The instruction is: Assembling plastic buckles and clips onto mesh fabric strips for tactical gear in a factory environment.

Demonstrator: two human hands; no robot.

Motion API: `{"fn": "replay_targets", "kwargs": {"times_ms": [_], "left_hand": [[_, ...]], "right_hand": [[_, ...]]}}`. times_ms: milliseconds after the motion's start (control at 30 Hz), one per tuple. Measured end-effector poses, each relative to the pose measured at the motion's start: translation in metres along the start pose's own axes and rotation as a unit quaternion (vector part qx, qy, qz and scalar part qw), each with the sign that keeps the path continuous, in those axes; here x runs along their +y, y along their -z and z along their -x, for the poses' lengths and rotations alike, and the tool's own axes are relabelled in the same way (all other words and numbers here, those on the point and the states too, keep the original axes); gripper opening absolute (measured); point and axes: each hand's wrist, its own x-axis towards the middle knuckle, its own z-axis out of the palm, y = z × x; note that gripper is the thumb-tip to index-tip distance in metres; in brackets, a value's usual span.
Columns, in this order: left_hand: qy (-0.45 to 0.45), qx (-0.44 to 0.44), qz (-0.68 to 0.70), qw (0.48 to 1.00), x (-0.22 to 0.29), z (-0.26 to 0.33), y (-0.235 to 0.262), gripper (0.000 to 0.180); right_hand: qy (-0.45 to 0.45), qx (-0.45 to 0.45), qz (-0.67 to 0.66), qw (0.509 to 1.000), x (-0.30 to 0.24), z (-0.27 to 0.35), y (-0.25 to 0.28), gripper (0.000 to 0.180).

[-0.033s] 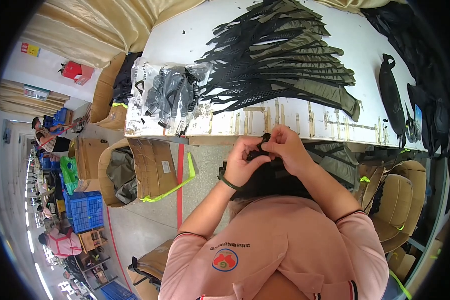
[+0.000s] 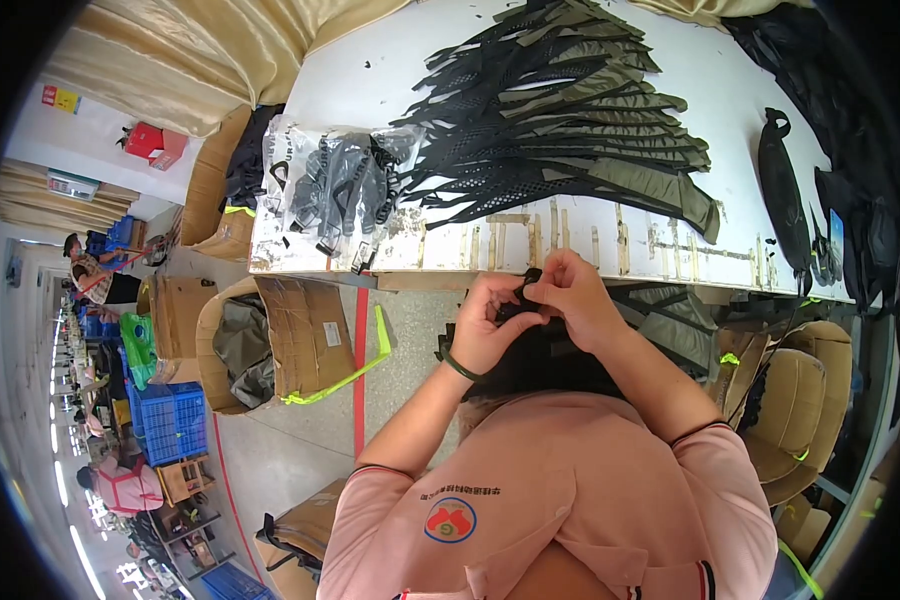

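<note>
Just off the table's near edge, my left hand and my right hand meet above my lap. Both have their fingers closed on one small black piece; my fingers cover most of it, so its exact kind cannot be made out. Black material lies below the hands, over my lap. Beyond them, a fanned stack of black mesh and olive fabric pieces spreads across the white table. To its left lies a clear plastic bag with dark parts inside.
Left of me stands an open cardboard box holding grey-green fabric. Another cardboard box is at the right. A long black pouch and scissors lie on the table's right side. People and blue crates are farther left.
</note>
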Motion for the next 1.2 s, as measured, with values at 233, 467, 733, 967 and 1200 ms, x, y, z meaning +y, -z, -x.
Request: {"fn": "replay_targets", "kwargs": {"times_ms": [233,467,733,967,1200], "left_hand": [[-0.065,-0.058,-0.160,0.983,-0.001,0.000,0.012,0.027],[0.164,-0.077,-0.001,0.983,0.024,0.027,0.027,0.023],[0.070,0.068,-0.409,0.907,0.014,0.026,0.072,0.032],[0.287,0.007,0.162,0.944,-0.005,-0.043,0.016,0.033],[0.260,0.039,0.145,0.954,-0.039,-0.082,0.038,0.022]], "right_hand": [[-0.045,-0.070,0.179,0.980,-0.017,-0.009,0.009,0.019],[0.021,-0.041,0.347,0.937,-0.023,-0.037,0.030,0.022],[0.269,0.210,0.762,0.551,-0.064,-0.079,0.134,0.025],[0.292,-0.027,0.748,0.595,-0.062,0.002,0.051,0.008],[0.101,-0.339,0.710,0.609,-0.045,0.086,0.064,0.009]]}}
